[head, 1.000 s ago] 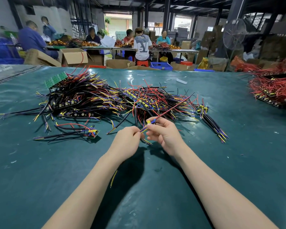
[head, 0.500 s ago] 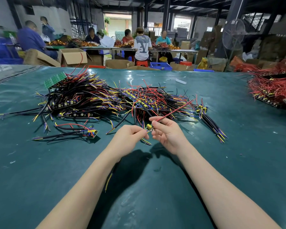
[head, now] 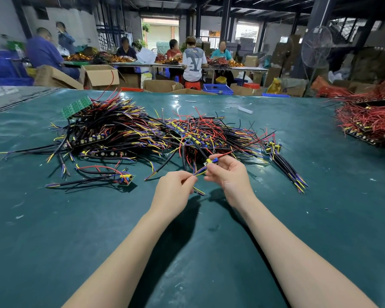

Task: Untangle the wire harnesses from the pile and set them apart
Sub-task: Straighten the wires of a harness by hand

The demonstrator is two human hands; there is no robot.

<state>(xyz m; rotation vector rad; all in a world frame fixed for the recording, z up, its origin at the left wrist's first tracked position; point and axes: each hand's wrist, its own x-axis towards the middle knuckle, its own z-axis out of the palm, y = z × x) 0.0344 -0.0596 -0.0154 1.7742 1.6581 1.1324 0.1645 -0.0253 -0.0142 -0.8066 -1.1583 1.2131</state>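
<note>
Left hand: fingers curled, thumb and forefinger pinching the purple and yellow wire ends of one harness.
Right hand: fingers curled, gripping the same harness at its small board end, where the yellow and blue parts sit. A red lead runs from this hand up and to the right, back over the pile's near edge.
Both hands are held just above the table, close together, at the near side of the pile.
One loose harness lies apart, left of the hands. A bundle lies to the right, at the pile's edge.
Red pile: far right, well apart.
Containers beyond the table: an open box and a blue crate; their contents cannot be seen.
</note>
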